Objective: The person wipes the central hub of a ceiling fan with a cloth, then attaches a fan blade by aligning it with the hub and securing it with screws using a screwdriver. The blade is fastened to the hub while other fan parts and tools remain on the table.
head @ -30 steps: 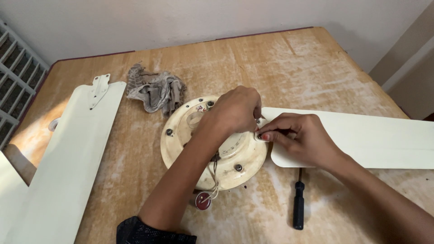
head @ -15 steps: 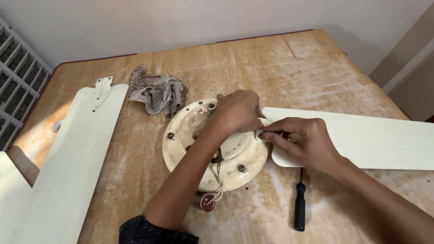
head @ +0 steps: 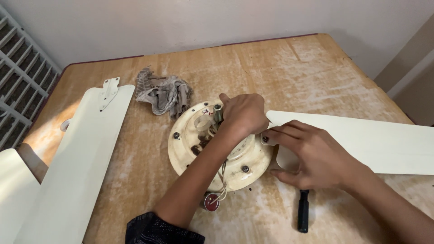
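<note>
A cream round fan motor housing (head: 190, 144) lies on the wooden table (head: 289, 68). My left hand (head: 244, 114) rests on top of the housing near its right rim, fingers curled over it. My right hand (head: 312, 153) lies on the bracket end of a cream fan blade (head: 370, 140) that meets the housing, fingertips at a small screw by the joint. What the fingers pinch is hidden. Thin wires and a small red round part (head: 211, 202) hang off the housing's near edge.
Two loose cream fan blades (head: 77, 158) lie at the left, one with a metal bracket (head: 108, 90). A crumpled grey rag (head: 162, 95) sits behind the housing. A black-handled screwdriver (head: 303, 210) lies near my right wrist. A white window grille (head: 20, 90) is at far left.
My right hand has spread flatter over the blade's bracket end. The left hand has shifted slightly on the housing. The view has tilted a little.
</note>
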